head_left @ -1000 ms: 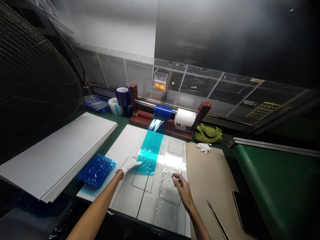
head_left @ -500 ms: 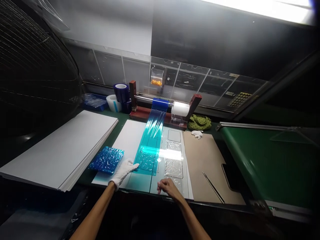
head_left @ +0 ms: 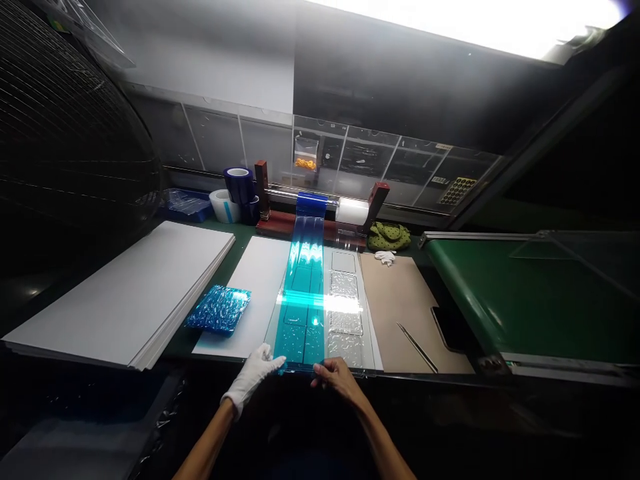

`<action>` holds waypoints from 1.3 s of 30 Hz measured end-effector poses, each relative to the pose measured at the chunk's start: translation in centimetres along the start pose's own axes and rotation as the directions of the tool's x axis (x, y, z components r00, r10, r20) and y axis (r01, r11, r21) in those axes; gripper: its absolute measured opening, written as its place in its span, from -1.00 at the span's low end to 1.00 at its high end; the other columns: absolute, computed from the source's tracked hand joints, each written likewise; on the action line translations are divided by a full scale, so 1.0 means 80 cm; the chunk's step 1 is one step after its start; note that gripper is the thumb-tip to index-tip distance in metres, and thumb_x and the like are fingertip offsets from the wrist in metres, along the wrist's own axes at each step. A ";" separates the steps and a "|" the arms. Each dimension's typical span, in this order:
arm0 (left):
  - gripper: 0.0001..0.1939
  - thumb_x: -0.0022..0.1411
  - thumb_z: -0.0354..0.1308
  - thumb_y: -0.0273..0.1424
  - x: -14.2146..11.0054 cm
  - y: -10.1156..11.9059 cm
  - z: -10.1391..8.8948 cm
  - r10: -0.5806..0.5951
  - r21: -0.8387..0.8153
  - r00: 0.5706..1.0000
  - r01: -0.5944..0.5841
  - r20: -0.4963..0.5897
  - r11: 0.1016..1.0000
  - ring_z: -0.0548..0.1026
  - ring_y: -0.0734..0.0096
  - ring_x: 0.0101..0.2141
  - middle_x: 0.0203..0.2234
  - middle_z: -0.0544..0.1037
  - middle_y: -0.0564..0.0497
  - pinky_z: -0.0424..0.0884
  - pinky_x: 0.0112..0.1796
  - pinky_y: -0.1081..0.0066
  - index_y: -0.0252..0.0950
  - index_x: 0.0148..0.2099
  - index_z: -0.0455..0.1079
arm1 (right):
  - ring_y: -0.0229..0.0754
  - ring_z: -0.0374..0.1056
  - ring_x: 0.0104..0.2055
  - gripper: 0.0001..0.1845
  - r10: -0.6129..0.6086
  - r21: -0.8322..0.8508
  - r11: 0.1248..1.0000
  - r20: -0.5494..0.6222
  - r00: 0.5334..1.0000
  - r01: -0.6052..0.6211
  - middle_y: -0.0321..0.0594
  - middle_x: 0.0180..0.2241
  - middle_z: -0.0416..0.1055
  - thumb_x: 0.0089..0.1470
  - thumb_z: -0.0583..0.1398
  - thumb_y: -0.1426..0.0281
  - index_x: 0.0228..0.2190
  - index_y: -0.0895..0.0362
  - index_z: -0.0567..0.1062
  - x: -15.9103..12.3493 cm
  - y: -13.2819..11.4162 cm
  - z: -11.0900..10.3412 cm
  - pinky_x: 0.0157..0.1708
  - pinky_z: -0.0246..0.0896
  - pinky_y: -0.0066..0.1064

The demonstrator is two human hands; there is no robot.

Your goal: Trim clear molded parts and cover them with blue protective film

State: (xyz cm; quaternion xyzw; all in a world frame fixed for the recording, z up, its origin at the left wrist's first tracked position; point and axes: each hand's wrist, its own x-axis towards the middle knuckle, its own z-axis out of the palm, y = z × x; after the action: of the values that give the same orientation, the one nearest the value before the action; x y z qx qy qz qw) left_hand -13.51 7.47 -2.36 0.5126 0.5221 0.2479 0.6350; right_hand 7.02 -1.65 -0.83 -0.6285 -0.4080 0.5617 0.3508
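A strip of blue protective film (head_left: pixel 309 273) runs from a blue film roll (head_left: pixel 312 204) on the stand down to the table's front edge. My gloved left hand (head_left: pixel 254 373) pinches the strip's near left corner. My bare right hand (head_left: pixel 338 379) has its fingers closed at the near right corner. Under the strip lies a sheet with outlined rectangles. To its right is a row of clear, bubbly film pieces (head_left: pixel 345 323) on the same sheet. Left of the strip rests a stack of crinkled blue film pieces (head_left: pixel 220 309).
A thick stack of white sheets (head_left: pixel 125 287) lies at left. Brown board (head_left: pixel 400 293) at right carries tweezers (head_left: pixel 417 347) and a phone (head_left: pixel 447 328). Behind stand a wooden roll stand (head_left: pixel 378 200), a white roll (head_left: pixel 353 211), tape rolls (head_left: pixel 239 187) and a green pouch (head_left: pixel 389 236).
The film strip has been drawn nearer and straightened, its end now at the table's front edge. My left hand moved toward me, and my right hand has come to the strip's corner.
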 end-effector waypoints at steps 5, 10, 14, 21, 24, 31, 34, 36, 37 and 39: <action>-0.43 -0.25 0.31 -0.05 -0.021 -0.019 0.028 -0.010 -0.012 0.999 0.010 0.037 1.000 0.01 0.57 -0.58 -0.64 0.01 0.24 0.01 -0.52 0.49 -0.22 -0.56 -0.03 | -0.36 0.19 -0.64 -0.42 0.004 -0.010 1.000 -0.056 0.998 -0.004 -0.19 -0.59 0.50 -0.04 0.12 -0.09 -0.68 0.17 0.32 -0.040 0.042 -0.005 -0.58 -0.08 -0.50; -0.39 -0.32 0.31 -0.02 -0.042 -0.040 0.059 -0.025 -0.049 0.997 0.028 0.068 0.998 0.02 0.56 -0.57 -0.63 0.01 0.23 0.05 -0.52 0.49 -0.21 -0.56 -0.06 | -0.37 0.16 -0.65 -0.45 0.040 0.045 0.998 -0.088 0.995 -0.037 -0.17 -0.58 0.51 -0.02 0.13 -0.06 -0.67 0.16 0.30 -0.072 0.076 -0.011 -0.59 -0.11 -0.50; -0.38 -0.30 0.30 -0.01 -0.051 -0.045 0.051 -0.033 -0.046 0.999 0.033 -0.010 0.998 0.00 0.56 -0.56 -0.63 -0.01 0.22 0.04 -0.52 0.49 -0.21 -0.56 -0.09 | -0.40 0.13 -0.67 -0.44 0.074 0.101 0.993 -0.073 0.995 -0.067 -0.17 -0.58 0.49 -0.07 0.15 -0.08 -0.67 0.17 0.30 -0.067 0.086 0.005 -0.61 -0.13 -0.51; -0.37 -0.35 0.31 0.02 -0.037 -0.051 0.011 -0.058 -0.047 0.988 0.052 -0.141 0.998 0.03 0.58 -0.59 -0.65 0.03 0.24 0.03 -0.52 0.49 -0.21 -0.55 -0.05 | -0.37 0.21 -0.58 -0.40 0.081 0.159 0.984 0.017 0.997 -0.083 -0.17 -0.49 0.50 -0.20 0.18 -0.15 -0.57 0.19 0.37 -0.015 0.101 0.046 -0.59 -0.01 -0.52; -0.35 -0.41 0.31 0.04 -0.028 -0.058 0.008 -0.060 -0.057 0.982 0.051 -0.178 0.997 0.04 0.59 -0.61 -0.67 0.04 0.25 0.02 -0.53 0.50 -0.21 -0.56 -0.05 | -0.37 0.23 -0.56 -0.39 0.087 0.135 0.987 0.010 0.996 -0.087 -0.18 -0.47 0.49 -0.24 0.18 -0.17 -0.58 0.18 0.35 -0.001 0.106 0.050 -0.58 0.01 -0.53; -0.37 -0.35 0.29 0.09 -0.032 -0.066 0.012 -0.095 -0.071 0.976 0.082 -0.198 0.994 0.11 0.61 -0.64 -0.69 0.07 0.26 0.07 -0.56 0.50 -0.23 -0.55 0.00 | -0.30 0.34 -0.53 -0.37 0.145 0.060 0.988 0.013 0.989 -0.146 -0.15 -0.45 0.49 -0.21 0.15 -0.17 -0.50 0.19 0.39 0.008 0.104 0.050 -0.58 0.09 -0.52; -0.45 -0.22 0.24 0.11 -0.042 -0.067 0.008 -0.141 -0.064 0.976 0.132 -0.164 0.989 0.31 0.49 -0.59 -0.65 0.29 0.16 0.25 -0.50 0.46 -0.26 -0.49 0.19 | -0.26 0.38 -0.51 -0.45 0.166 -0.010 0.986 0.024 0.986 -0.166 -0.14 -0.46 0.51 -0.11 0.14 -0.08 -0.42 0.20 0.43 -0.008 0.097 0.038 -0.56 0.16 -0.49; -0.46 -0.09 0.17 0.10 -0.051 -0.070 0.003 -0.160 -0.050 0.974 0.154 -0.163 0.987 0.46 0.36 -0.43 -0.46 0.46 0.00 0.37 -0.37 0.39 -0.29 -0.31 0.31 | -0.22 0.41 -0.50 -0.55 0.163 -0.080 0.984 0.013 0.987 -0.161 -0.16 -0.46 0.51 -0.07 0.17 0.03 -0.39 0.19 0.46 -0.024 0.090 0.013 -0.54 0.20 -0.46; -0.43 -0.02 0.13 0.09 -0.055 -0.072 0.001 -0.168 -0.035 0.968 0.165 -0.187 0.986 0.49 0.32 -0.34 -0.35 0.49 -0.07 0.40 -0.31 0.35 -0.30 -0.19 0.32 | -0.20 0.42 -0.48 -0.61 0.156 -0.123 0.980 -0.014 0.988 -0.156 -0.18 -0.46 0.51 -0.05 0.17 0.09 -0.38 0.18 0.48 -0.031 0.086 -0.008 -0.50 0.23 -0.43; -0.34 0.05 0.06 0.07 -0.063 -0.076 -0.003 -0.176 0.025 0.941 0.191 -0.290 0.981 0.49 0.23 -0.22 -0.17 0.45 -0.18 0.41 -0.22 0.28 -0.33 0.03 0.21 | -0.16 0.43 -0.40 -0.71 0.127 -0.225 0.962 -0.136 0.982 -0.156 -0.19 -0.43 0.51 0.00 0.15 0.18 -0.38 0.15 0.50 -0.041 0.077 -0.061 -0.37 0.27 -0.35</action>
State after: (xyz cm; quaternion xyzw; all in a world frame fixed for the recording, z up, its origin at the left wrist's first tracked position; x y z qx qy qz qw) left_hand -16.77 1.12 -5.81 0.4368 0.6603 0.2453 0.5595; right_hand 12.47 -7.13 -4.36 -0.7260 -0.4036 0.4941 0.2568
